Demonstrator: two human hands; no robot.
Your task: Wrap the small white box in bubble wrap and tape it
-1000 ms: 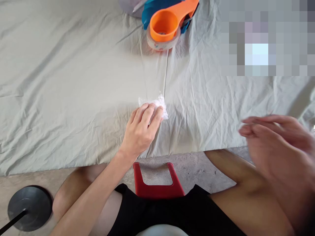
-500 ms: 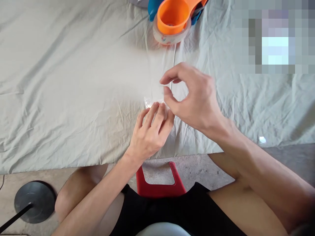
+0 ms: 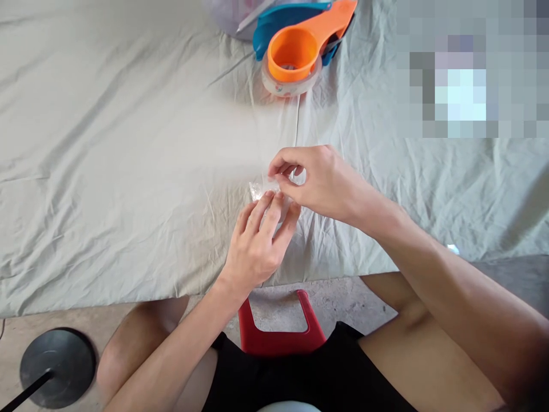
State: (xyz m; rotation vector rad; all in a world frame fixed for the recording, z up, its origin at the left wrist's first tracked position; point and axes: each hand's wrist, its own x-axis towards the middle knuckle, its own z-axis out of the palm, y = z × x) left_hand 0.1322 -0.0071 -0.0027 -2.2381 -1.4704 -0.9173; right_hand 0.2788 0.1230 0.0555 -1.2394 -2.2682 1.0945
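Observation:
A small crumpled clear plastic packet [image 3: 262, 187] lies on the pale green cloth [image 3: 107, 171]. My left hand [image 3: 257, 246] rests on it with fingers stretched flat, pressing it down. My right hand [image 3: 317, 180] is just above and to the right, thumb and forefinger pinched at the packet's top edge, where a strip of clear tape [image 3: 294, 123] runs up to the dispenser. An orange and blue tape dispenser [image 3: 300, 48] with a clear tape roll sits at the far middle of the cloth.
A red stool [image 3: 278, 335] shows between my knees. At the lower left a black round stand base [image 3: 58, 366] sits on the concrete floor. The cloth's near edge hangs in front of my legs. A blurred patch covers the upper right.
My right hand swung in from the far right and came down to pinch at the packet's top edge. My left hand stayed pressed on the packet.

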